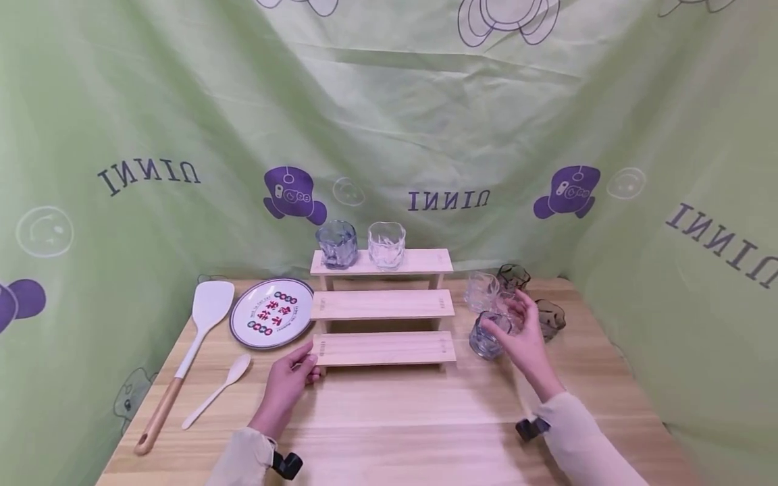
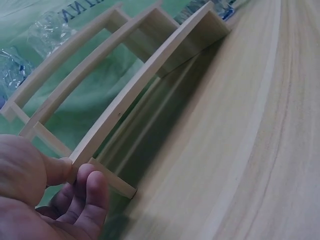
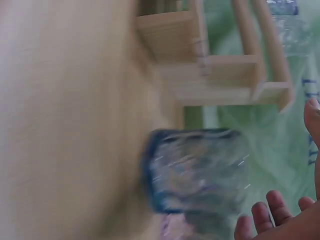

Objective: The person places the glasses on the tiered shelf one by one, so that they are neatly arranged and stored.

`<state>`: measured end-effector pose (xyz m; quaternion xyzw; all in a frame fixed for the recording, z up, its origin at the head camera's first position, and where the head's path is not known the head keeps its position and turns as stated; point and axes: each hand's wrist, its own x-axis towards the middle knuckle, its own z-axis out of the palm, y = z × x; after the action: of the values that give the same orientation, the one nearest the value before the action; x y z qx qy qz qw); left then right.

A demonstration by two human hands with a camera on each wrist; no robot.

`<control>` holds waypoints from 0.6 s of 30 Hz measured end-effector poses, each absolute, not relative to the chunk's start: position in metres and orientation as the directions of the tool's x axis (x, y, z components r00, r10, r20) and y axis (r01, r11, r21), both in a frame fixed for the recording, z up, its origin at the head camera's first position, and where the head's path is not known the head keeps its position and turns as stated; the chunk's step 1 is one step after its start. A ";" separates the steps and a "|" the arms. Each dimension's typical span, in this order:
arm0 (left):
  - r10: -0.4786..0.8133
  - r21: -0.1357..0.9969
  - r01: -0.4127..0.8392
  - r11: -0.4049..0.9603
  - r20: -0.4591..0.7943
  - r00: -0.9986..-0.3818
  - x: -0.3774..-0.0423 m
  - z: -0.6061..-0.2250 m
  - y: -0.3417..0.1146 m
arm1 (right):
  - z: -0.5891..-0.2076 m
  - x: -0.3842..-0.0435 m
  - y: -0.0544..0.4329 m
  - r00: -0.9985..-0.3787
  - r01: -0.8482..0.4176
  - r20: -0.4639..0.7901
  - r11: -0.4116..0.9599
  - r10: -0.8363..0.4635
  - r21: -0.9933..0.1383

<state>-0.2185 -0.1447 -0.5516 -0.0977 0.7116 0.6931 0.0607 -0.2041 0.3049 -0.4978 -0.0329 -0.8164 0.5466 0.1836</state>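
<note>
A three-step wooden shelf stands mid-table. At the left end of its lowest board, my left hand pinches the corner, thumb on top and fingers curled beneath, as the left wrist view shows. On the right, my right hand hovers by a bluish glass, thumb and fingers spread. In the right wrist view that glass is blurred and the fingers look apart from it. Another bluish glass and a clear glass sit on the top step.
Behind the right hand are a clear glass, a dark glass, and a brownish glass; a pinkish one is partly hidden. Leftward lie a printed plate, a white spatula and a small spoon. Green curtains enclose the table.
</note>
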 end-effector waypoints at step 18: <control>-0.053 0.975 -0.221 0.004 -0.221 -0.974 -0.221 -0.550 -0.149 | -0.530 -0.199 0.308 -0.987 -0.051 0.125 0.541 0.100 -0.840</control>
<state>-0.2211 -0.1491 -0.5497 -0.0971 0.7061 0.6989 0.0600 -0.1990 0.3080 -0.5296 -0.0140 -0.8742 0.4790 0.0789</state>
